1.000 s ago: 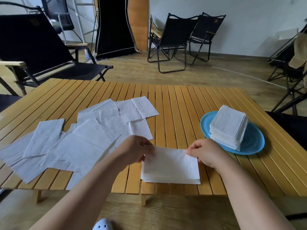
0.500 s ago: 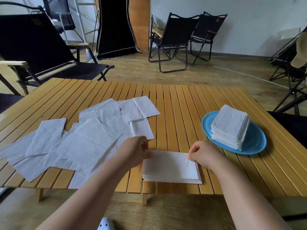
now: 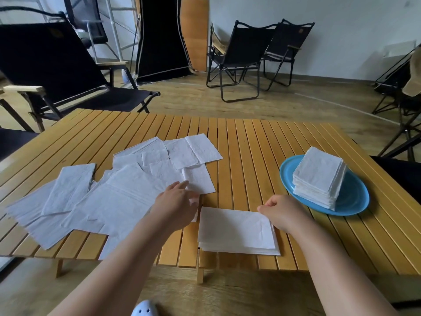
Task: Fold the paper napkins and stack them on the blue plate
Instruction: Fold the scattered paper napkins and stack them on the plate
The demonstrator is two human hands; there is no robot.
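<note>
We work at a slatted wooden table [image 3: 250, 142]. Our right hand [image 3: 284, 213] pinches the far right corner of the half-folded napkin [image 3: 237, 231]; our left hand [image 3: 177, 201], fingers loosely extended, rests on the spread napkins [image 3: 109, 197]. Beyond our right hand, the blue plate [image 3: 350, 199] carries the folded stack [image 3: 319, 176]. Black folding chairs [image 3: 241, 55] stand on the wooden floor [image 3: 296, 106] behind.

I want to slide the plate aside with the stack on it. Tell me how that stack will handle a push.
The stack is tall, with ragged, slightly splayed edges, so its upper layers would probably shift or fan out. It looks like thin tissue, likely light and floppy. It sits off-centre toward the plate's far-left rim, so a jolt might spill some over.
</note>
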